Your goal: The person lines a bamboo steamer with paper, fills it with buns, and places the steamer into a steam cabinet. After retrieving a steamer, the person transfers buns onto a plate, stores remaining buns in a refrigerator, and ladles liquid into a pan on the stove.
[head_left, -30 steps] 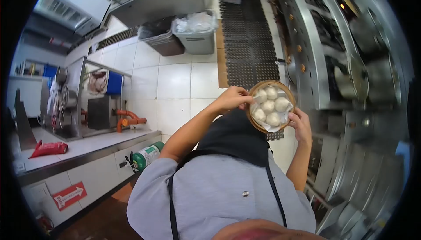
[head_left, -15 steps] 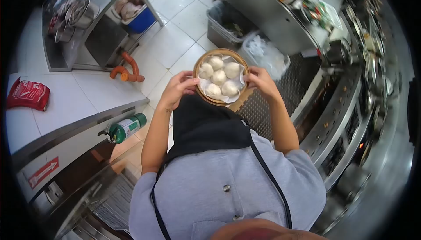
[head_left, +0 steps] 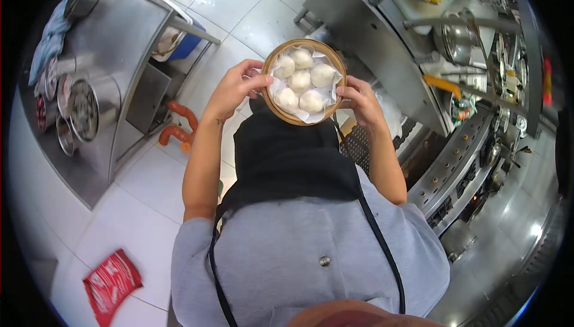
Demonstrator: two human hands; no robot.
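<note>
- A person's left hand (head_left: 234,89) and right hand (head_left: 363,103) grasp opposite sides of a round basket (head_left: 304,42), out in front of a black apron (head_left: 287,159).
- The basket looks light and stiff, best held by its rim; six white buns (head_left: 299,81) on paper (head_left: 311,116) look soft, easily dented.
- Its open top faces the camera; being round, it shows no long axis.

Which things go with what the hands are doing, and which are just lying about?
Part of the job: round basket, held by left hand and right hand; white buns; paper liner.

Just lying about: red packet; metal pots; blue cloth.
</note>
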